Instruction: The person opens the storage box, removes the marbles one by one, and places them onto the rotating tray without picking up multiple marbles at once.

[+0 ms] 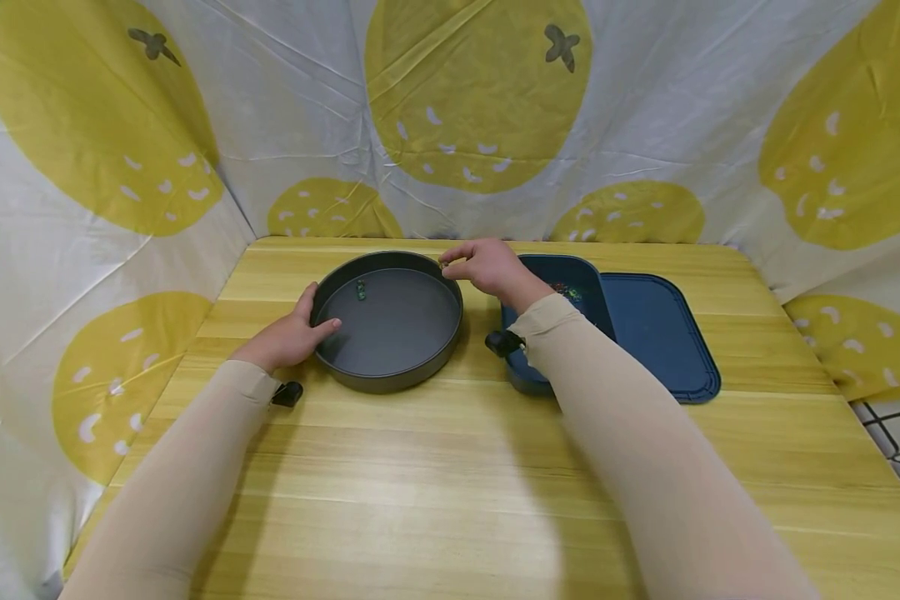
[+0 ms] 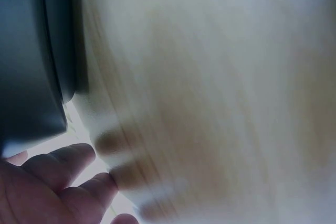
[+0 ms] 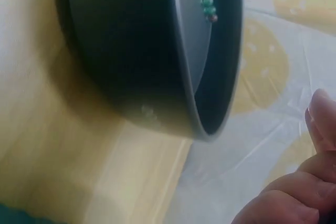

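A round dark grey pan (image 1: 390,333) stands on the table, with several green marbles (image 1: 361,290) bunched on its floor toward the back left. My left hand (image 1: 288,335) holds the pan's left side, thumb over the rim and fingers along the outer wall. Above the pan's right rim, my right hand (image 1: 487,265) pinches a small marble (image 1: 445,265) between thumb and forefinger; the fingers partly hide it. Under the right wrist, a blue box (image 1: 528,377) holds more small coloured marbles (image 1: 567,292); the forearm covers part of it.
A flat blue lid (image 1: 656,333) lies just right of the box, partly behind the right forearm. The wooden table (image 1: 390,483) ends at the back against a hanging cloth (image 1: 480,100) with yellow fruit prints. A black wrist camera (image 1: 504,342) sits on the right cuff.
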Demonstrator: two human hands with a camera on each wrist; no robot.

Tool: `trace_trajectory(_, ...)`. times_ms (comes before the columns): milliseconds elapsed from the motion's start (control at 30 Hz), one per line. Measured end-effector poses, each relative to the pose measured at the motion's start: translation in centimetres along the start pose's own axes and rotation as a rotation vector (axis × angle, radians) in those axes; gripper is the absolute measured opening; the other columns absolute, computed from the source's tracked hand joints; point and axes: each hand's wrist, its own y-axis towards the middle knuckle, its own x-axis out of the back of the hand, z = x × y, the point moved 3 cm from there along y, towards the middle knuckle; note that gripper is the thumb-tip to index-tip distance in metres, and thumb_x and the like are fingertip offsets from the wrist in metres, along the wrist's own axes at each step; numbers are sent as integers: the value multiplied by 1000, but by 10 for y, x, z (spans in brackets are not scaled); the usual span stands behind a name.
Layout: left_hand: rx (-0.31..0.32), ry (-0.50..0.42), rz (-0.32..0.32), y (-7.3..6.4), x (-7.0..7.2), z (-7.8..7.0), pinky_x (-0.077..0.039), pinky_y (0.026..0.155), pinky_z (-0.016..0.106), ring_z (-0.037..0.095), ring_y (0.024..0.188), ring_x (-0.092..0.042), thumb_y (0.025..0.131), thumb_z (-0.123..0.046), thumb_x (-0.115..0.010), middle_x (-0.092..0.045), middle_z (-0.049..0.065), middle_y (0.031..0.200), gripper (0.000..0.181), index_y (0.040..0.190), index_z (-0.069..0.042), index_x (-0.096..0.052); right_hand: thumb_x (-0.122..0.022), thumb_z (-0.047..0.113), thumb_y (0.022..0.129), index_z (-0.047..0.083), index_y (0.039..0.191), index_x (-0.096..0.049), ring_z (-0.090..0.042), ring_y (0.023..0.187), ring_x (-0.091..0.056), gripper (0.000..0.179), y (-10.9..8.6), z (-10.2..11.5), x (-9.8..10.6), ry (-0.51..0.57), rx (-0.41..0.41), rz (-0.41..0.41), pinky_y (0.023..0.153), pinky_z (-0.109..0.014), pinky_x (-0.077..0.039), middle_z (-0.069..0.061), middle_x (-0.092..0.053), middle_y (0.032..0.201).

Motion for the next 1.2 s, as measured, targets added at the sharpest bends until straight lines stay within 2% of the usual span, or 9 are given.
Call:
trace_trajectory(167, -2, -10, 2, 0, 0, 0, -27, 125, 65, 54, 152, -33, 109, -60, -43, -16, 35, 170, 99, 166, -14, 23, -70, 27, 102, 15, 139, -71, -29, 146, -50, 38, 4, 6, -12, 4, 12, 25, 116, -47, -47, -6, -54, 157)
trace_trajectory(400, 0, -8, -4, -1, 1, -1, -28, 124, 65, 54, 152, -34, 108, -61, -43, -17, 35, 170, 99, 166, -14, 23, -71, 24, 102, 16, 137, -73, -25, 136, -59, 36, 5, 16, -26, 32, 18, 48, 113, -43, -50, -4, -66, 144)
trace_trajectory(900, 7, -11, 0, -2, 0, -1, -29, 124, 65, 54, 152, -34, 108, -62, -42, -16, 35, 170, 100, 166, -15, 24, -70, 26, 103, 19, 138, -72, -24, 138, -58, 36, 5, 25, -36, 28, 17, 53, 116, -43, -48, -2, -67, 144)
trace_trajectory(1200, 7, -10, 2, -3, 0, -2, -29, 124, 66, 55, 152, -34, 108, -62, -42, -17, 35, 170, 100, 166, -15, 24, -70, 30, 103, 22, 147, -65, -27, 147, -50, 44, 1, 22, -30, 29, -2, 53, 118, -45, -46, -3, -50, 162)
